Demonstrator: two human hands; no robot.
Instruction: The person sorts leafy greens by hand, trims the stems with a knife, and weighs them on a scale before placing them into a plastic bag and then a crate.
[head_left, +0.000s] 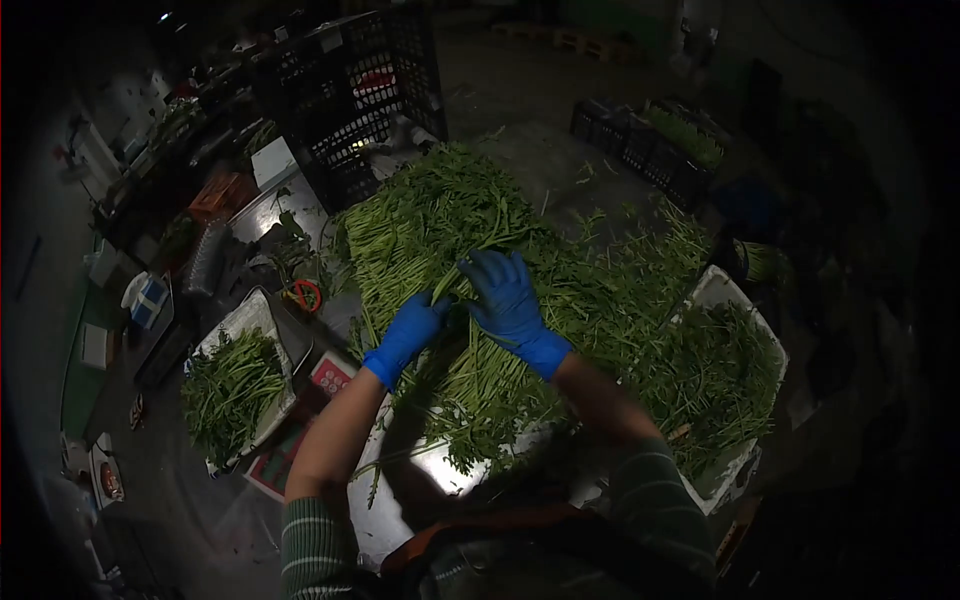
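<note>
A large heap of leafy green stems (pixel 440 205) covers the metal table in front of me, with stalks toward the left and leaves toward the right. My left hand (pixel 408 335), in a blue glove, is closed around a few green stalks (pixel 447 282) at the heap's middle. Just right of it, my right hand (pixel 505 303), also gloved in blue, lies over the greens with its fingers stretched out. The fingertips of the right hand touch the leaves near the held stalks. What lies under its palm is hidden.
A white-lined container of greens (pixel 735 375) stands on the right, and another container of greens (pixel 240 385) on the left. Black plastic crates (pixel 300 95) rise behind the heap. An orange-red ring (pixel 303 296) lies left of it. More crates (pixel 640 150) sit on the floor behind.
</note>
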